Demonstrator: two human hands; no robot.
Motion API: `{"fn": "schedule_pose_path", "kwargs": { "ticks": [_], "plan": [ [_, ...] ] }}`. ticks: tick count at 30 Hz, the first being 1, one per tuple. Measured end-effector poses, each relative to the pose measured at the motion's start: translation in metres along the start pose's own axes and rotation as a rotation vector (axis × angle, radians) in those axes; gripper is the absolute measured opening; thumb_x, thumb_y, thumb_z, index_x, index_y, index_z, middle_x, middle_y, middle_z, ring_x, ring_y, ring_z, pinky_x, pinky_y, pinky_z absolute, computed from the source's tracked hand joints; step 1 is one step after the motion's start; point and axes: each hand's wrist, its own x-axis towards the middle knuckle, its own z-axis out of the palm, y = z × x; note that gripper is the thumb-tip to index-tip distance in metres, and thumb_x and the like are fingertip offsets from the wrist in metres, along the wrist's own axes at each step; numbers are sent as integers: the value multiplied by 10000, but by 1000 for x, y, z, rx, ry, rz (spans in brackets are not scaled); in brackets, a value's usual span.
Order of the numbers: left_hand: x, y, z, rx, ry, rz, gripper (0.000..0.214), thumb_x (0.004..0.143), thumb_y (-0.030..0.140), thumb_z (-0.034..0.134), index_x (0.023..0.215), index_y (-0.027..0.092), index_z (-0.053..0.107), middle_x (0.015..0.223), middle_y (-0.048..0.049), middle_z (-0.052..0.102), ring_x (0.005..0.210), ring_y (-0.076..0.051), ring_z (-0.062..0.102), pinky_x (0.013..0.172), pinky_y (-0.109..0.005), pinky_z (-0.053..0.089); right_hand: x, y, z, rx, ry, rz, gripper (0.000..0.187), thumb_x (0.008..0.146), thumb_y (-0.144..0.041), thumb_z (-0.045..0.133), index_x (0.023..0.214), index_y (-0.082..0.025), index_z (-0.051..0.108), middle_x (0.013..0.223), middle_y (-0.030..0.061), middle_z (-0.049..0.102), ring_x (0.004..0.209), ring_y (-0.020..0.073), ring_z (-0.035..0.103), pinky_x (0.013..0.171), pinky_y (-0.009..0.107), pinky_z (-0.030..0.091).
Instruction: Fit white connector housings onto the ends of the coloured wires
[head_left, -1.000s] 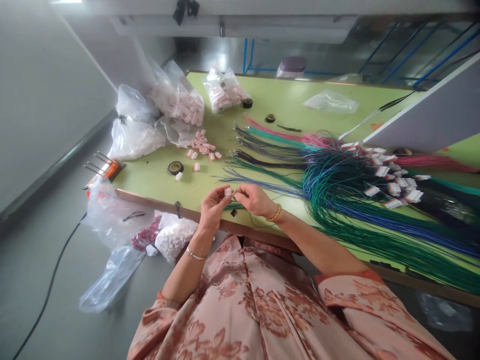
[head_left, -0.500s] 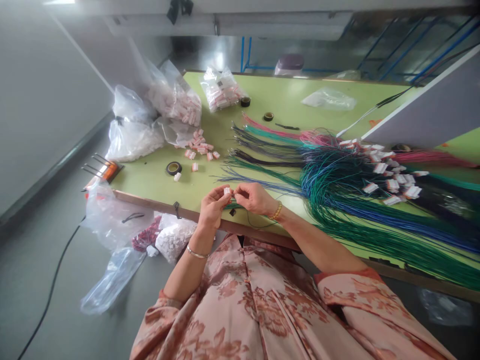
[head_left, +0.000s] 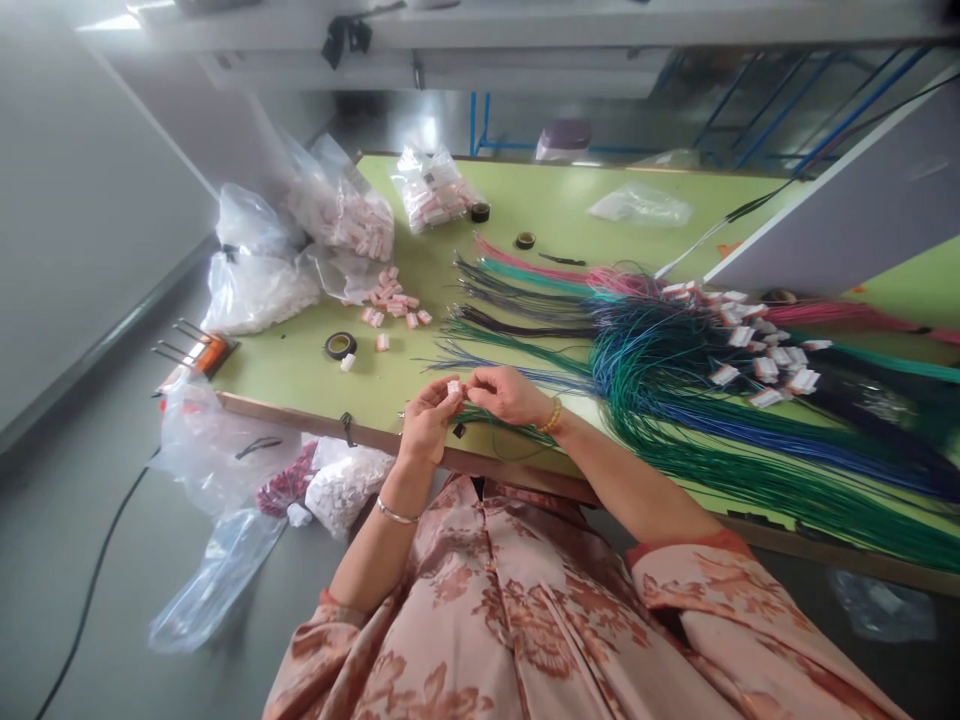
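My left hand (head_left: 426,420) pinches a small white connector housing (head_left: 454,388) between thumb and fingers, above the table's front edge. Close against it on the right, my right hand (head_left: 511,395) has its thumb and fingertips closed on a thin wire, whose gripped end is hidden by the fingers. Dark green wires (head_left: 510,424) run below my right hand. Beyond it, bundles of blue, green, black and pink wires (head_left: 637,345) lie across the table. Many of them end in white and orange connectors (head_left: 766,368) heaped on the right.
Loose connectors (head_left: 394,297) lie by plastic bags of connectors (head_left: 352,215) at the back left. A black tape roll (head_left: 340,346) sits nearer, left of my hands. An orange pronged holder (head_left: 214,355) stands at the left corner. Filled bags (head_left: 345,495) hang below the table edge.
The whole view has shifted slightly, with the table appearing a little lower and further left. Both hands stay together at the connector housing, with only small finger movement.
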Motion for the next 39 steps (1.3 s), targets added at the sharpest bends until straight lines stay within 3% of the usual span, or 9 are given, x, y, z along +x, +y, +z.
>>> {"fn": "schedule_pose_path", "kwargs": {
  "ticks": [3,7,11,19,22,25,33,39],
  "plan": [
    [6,1,-3,-26,-4,19,412,577,271,882,936,153,718,858,-45,724,737,-104,637,707,-246,482,18,12,-20,-116,57,31,271,892,-366,482,808,-152,625,654,-4,574,587,108,443,593,236,345],
    [10,-1,-6,-41,25,6,404,565,251,882,917,141,718,846,-50,718,721,-97,618,707,-250,476,46,30,-37,-559,179,218,223,891,-240,493,886,-157,700,893,84,688,758,164,560,685,267,374],
    [10,-4,-8,-59,34,-12,411,558,248,882,918,132,720,840,-46,716,710,-89,612,690,-236,467,61,42,-35,-788,96,307,273,923,-226,447,940,-172,715,1025,110,687,873,213,607,689,290,381],
    [9,-5,-10,-58,13,-45,430,548,261,899,913,129,713,826,-43,718,703,-82,619,665,-211,467,66,50,-31,-950,-42,236,307,923,-182,418,1141,-57,595,1120,242,644,988,295,624,780,333,415],
    [8,-4,-10,-60,7,-51,430,548,256,899,918,135,717,838,-45,723,708,-87,623,664,-214,469,68,48,-35,-891,-6,262,312,940,-191,393,1169,-71,566,992,203,689,859,270,640,726,325,401],
    [8,-4,-11,-51,-13,-43,427,565,264,890,933,135,717,847,-46,722,710,-89,624,674,-220,471,73,43,-38,-774,57,253,258,939,-219,416,1076,-128,614,884,132,709,754,219,616,681,300,374],
    [7,-5,-9,-47,-1,-41,441,559,272,892,939,150,704,853,-37,715,723,-98,619,689,-233,463,99,11,-15,-241,133,6,126,808,-232,522,810,-147,616,702,18,632,635,115,506,630,229,374],
    [5,2,-4,-122,-55,6,362,639,223,841,961,161,688,867,-36,685,708,-82,574,681,-228,452,74,-7,-9,37,142,-17,155,735,-298,575,742,-145,602,650,4,596,588,100,472,575,224,377]
  ]
}}
